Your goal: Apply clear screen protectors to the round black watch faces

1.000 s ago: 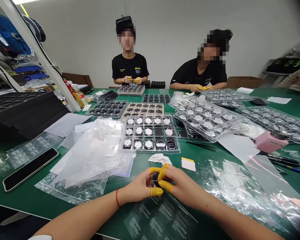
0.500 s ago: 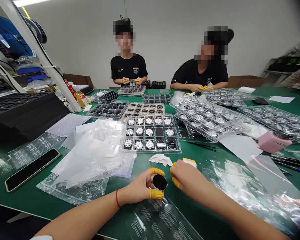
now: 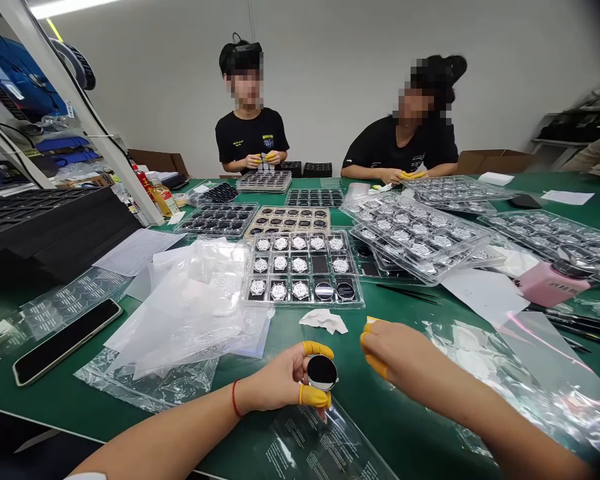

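Round glossy black disc (image 3: 323, 372) sits at the fingertips of the left hand (image 3: 273, 380), pinched by its rim between two yellow finger cots (image 3: 315, 397), with a printed clear plastic sheet (image 3: 320, 447) at 6 o'clock below it. It looks stiff and light, its polished face likely to smear, so the rim seems the place to hold it. The right hand (image 3: 395, 353) hangs apart at 3 o'clock, curled; whether it holds anything is hidden, as is the disc's back.

A black smartphone (image 3: 67, 342), pink dispenser bottle (image 3: 550, 285) (metal top), tweezers (image 3: 407, 294), tray of round silver parts (image 3: 320, 265)
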Demonstrator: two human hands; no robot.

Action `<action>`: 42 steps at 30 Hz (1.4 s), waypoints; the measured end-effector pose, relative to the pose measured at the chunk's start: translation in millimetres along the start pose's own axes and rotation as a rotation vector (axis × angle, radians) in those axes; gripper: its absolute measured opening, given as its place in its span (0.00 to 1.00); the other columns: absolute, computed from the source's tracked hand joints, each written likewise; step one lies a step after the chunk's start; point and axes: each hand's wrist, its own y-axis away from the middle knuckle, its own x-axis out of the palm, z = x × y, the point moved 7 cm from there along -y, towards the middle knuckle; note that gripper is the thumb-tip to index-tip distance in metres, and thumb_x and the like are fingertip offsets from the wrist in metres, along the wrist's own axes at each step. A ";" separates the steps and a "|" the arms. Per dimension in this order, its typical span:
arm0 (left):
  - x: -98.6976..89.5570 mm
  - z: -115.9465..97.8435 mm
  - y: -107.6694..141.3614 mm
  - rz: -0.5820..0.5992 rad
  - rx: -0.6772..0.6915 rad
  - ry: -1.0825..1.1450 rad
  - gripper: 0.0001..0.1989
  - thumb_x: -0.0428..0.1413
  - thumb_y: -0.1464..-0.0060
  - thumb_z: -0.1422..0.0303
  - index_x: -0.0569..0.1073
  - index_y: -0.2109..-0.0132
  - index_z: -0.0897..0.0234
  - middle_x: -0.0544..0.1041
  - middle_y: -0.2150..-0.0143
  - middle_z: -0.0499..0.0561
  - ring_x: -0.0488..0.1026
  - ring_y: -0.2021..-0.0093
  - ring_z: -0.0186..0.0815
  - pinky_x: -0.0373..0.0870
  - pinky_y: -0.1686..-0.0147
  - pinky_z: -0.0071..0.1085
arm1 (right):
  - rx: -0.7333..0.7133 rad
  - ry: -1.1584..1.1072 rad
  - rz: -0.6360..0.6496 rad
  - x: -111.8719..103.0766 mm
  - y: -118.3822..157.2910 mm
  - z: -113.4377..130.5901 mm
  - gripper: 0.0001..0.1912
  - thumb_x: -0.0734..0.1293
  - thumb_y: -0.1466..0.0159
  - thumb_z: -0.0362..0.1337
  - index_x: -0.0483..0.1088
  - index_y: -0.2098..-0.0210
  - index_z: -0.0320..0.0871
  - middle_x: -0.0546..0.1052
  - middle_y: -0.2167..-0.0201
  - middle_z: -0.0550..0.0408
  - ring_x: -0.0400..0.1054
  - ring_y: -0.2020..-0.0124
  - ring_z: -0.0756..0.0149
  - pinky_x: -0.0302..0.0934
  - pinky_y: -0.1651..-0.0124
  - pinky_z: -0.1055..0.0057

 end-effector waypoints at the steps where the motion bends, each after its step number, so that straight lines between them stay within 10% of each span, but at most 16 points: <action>1: 0.0 -0.6 -0.3 -0.004 0.006 0.004 0.31 0.71 0.55 0.69 0.65 0.48 0.62 0.78 0.70 0.44 0.80 0.71 0.31 0.72 0.71 0.24 | 0.081 0.033 -0.023 -5.7 7.5 -13.9 0.12 0.60 0.37 0.23 0.72 0.69 0.43 0.77 0.65 0.48 0.70 0.65 0.56 0.48 0.67 0.66; 5: 2.4 -4.0 -0.5 -0.005 0.035 0.018 0.31 0.70 0.53 0.70 0.63 0.47 0.62 0.79 0.68 0.45 0.79 0.68 0.29 0.73 0.67 0.25 | 0.342 0.181 0.030 10.0 41.9 -69.9 0.17 0.58 0.41 0.18 0.73 0.70 0.42 0.77 0.68 0.44 0.72 0.63 0.51 0.53 0.65 0.62; 12: 6.6 -4.3 -1.4 -0.002 0.005 -0.027 0.31 0.70 0.52 0.67 0.61 0.47 0.61 0.79 0.65 0.47 0.79 0.66 0.29 0.74 0.63 0.28 | 0.303 -0.063 0.002 69.7 63.6 -103.9 0.07 0.71 0.45 0.26 0.76 0.70 0.43 0.78 0.65 0.50 0.75 0.64 0.57 0.64 0.63 0.63; 20: 5.6 -5.3 -0.5 -0.034 -0.012 -0.079 0.34 0.71 0.53 0.65 0.60 0.47 0.62 0.80 0.66 0.46 0.79 0.66 0.30 0.74 0.62 0.28 | 0.127 -0.373 -0.233 8.3 -21.4 -16.2 0.12 0.62 0.30 0.33 0.74 0.51 0.42 0.77 0.51 0.42 0.75 0.51 0.51 0.70 0.50 0.58; 27: 1.5 -3.2 1.2 -0.066 -0.024 -0.107 0.35 0.71 0.54 0.63 0.60 0.46 0.63 0.81 0.67 0.48 0.79 0.66 0.31 0.74 0.62 0.29 | 0.050 -0.332 -0.294 29.8 -68.9 17.4 0.15 0.56 0.32 0.25 0.71 0.66 0.43 0.76 0.58 0.44 0.70 0.55 0.53 0.67 0.54 0.60; 34: -7.6 -7.9 -1.9 -0.249 0.058 -0.094 0.36 0.71 0.56 0.62 0.59 0.47 0.63 0.78 0.66 0.47 0.77 0.66 0.32 0.72 0.59 0.32 | 0.015 -0.463 -0.366 1.2 -37.1 0.5 0.10 0.59 0.31 0.28 0.72 0.60 0.41 0.77 0.60 0.47 0.69 0.57 0.61 0.65 0.55 0.64; 42: -14.0 -12.5 3.7 -0.252 0.173 -0.466 0.29 0.66 0.50 0.66 0.63 0.44 0.66 0.72 0.62 0.47 0.67 0.65 0.30 0.64 0.64 0.28 | -0.397 -0.279 -0.753 15.7 -5.6 75.9 0.03 0.67 0.37 0.30 0.71 0.68 0.42 0.74 0.71 0.53 0.61 0.68 0.65 0.53 0.66 0.67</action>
